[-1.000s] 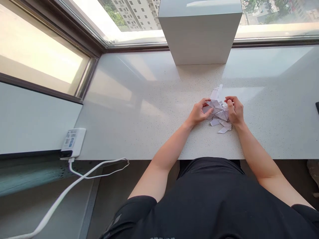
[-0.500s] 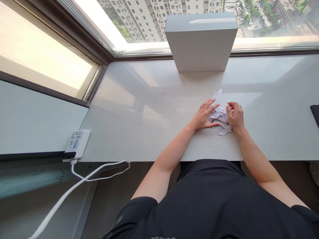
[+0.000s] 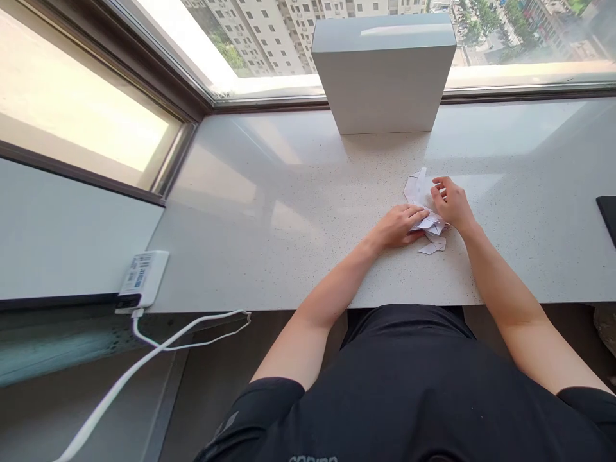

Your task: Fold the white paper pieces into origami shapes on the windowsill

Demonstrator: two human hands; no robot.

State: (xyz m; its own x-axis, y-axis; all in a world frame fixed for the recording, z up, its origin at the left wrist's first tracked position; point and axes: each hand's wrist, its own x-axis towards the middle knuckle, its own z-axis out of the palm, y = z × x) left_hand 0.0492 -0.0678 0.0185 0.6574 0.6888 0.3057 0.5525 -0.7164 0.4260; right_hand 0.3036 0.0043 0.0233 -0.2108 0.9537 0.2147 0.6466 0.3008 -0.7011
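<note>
A loose heap of folded white paper pieces lies on the speckled stone counter, near and in front of a white box, whose contents are hidden. The left hand is closed over the heap's near side, gripping paper, while the right hand is open just beside it. Half a second earlier, the left hand lay splayed and the right hand was curled at the heap. A white power bank sits well left of the box.
</note>
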